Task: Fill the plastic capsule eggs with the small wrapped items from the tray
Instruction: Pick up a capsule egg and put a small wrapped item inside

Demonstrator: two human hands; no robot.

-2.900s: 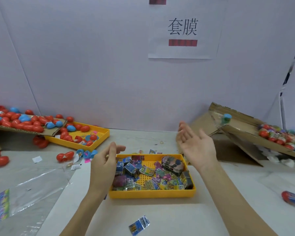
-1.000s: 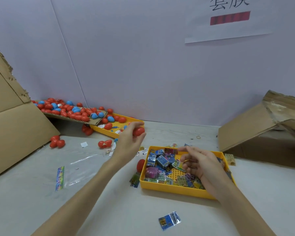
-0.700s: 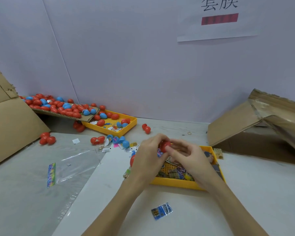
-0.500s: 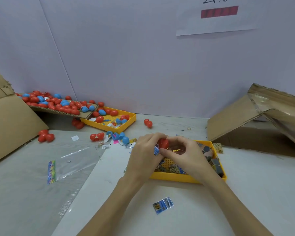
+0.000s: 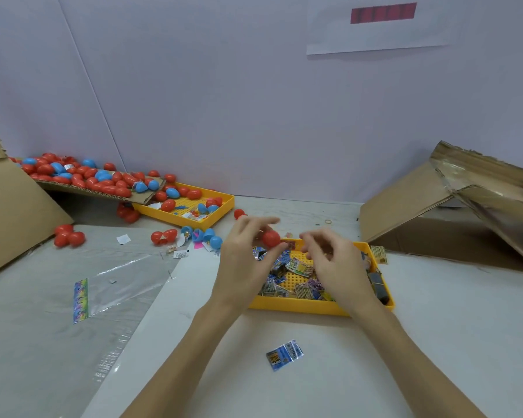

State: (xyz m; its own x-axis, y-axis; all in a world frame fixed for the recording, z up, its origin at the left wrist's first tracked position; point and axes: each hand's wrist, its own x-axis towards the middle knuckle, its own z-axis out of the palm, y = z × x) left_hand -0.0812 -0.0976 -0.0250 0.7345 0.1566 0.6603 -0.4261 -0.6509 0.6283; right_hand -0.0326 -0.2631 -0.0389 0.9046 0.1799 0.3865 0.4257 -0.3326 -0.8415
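My left hand [image 5: 242,260] pinches a red capsule egg [image 5: 271,239] between thumb and fingers, above the far left corner of the yellow tray [image 5: 299,306]. Many small wrapped items [image 5: 298,267] lie in that tray. My right hand [image 5: 334,262] hovers over the tray a little to the right of the egg, apart from it. Its fingers are curled and blurred, and I cannot tell if they hold anything. One blue wrapped packet [image 5: 284,355] lies on the table in front of the tray.
A second yellow tray [image 5: 180,218] and a cardboard sheet [image 5: 103,188] at the back left hold several red and blue eggs. Loose eggs [image 5: 68,236] and blue halves [image 5: 207,236] lie nearby. There is a clear plastic bag [image 5: 118,282] on the left and a cardboard box [image 5: 420,206] on the right.
My left hand brought a red egg from the left to the tray, where both hands met on it. Now my right hand has drawn away to the right, off the egg.
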